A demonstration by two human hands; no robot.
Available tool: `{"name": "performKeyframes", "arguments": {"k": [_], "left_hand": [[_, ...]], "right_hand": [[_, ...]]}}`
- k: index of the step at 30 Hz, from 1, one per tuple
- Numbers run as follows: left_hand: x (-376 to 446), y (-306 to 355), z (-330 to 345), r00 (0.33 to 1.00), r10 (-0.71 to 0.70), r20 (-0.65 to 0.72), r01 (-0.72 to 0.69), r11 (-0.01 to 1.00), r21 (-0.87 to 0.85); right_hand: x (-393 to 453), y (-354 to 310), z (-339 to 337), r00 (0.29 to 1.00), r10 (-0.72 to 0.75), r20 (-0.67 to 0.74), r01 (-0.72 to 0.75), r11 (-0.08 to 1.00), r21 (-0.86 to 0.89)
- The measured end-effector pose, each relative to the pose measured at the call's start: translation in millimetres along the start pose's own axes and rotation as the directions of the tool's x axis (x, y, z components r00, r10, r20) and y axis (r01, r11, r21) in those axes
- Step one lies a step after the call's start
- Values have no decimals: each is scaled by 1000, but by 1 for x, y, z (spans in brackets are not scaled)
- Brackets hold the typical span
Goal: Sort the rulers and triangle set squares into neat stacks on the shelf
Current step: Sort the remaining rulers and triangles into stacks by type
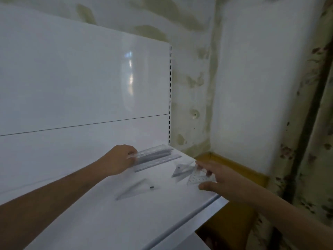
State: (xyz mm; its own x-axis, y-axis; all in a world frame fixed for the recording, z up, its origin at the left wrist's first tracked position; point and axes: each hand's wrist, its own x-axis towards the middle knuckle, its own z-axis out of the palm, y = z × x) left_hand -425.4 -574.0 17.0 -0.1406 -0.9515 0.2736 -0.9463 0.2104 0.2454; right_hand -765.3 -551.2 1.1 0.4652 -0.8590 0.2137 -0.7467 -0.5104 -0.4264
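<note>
Clear plastic rulers (155, 156) lie bundled against the back of the white shelf (108, 213), where the left hand (119, 159) closes on their near end, likely squaring them into one stack. The right hand (216, 175) pinches a dotted set square (200, 177) just beside another (182, 169), apparently to lay it on top. A third triangle (135, 189) lies apart, unsorted.

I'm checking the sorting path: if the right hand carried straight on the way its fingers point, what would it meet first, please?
Probably the clear set squares lying just beyond the right hand, which already holds one set square; depth is unclear.
</note>
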Motion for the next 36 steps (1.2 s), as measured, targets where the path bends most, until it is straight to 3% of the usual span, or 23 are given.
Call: {"name": "performKeyframes", "arguments": {"k": [10,17,21,28,36], "left_hand": [[81,-20,38,992,-78,95,78,997,6],[88,-14,51,991,-70,114,68,998,18],[89,-14,55,984,-137,112,134,990,31],[91,-6,57,982,-176,72,165,976,145],[89,6,56,957,-265,120,246,957,155]], "right_hand": [[108,44,7,987,-79,139,94,990,-102],[138,48,17,940,-83,332,110,992,-63],[135,55,19,919,-186,348,225,971,-75],[136,55,27,899,-360,248,380,924,-35],[129,66,35,913,-355,198,364,931,-6]]}}
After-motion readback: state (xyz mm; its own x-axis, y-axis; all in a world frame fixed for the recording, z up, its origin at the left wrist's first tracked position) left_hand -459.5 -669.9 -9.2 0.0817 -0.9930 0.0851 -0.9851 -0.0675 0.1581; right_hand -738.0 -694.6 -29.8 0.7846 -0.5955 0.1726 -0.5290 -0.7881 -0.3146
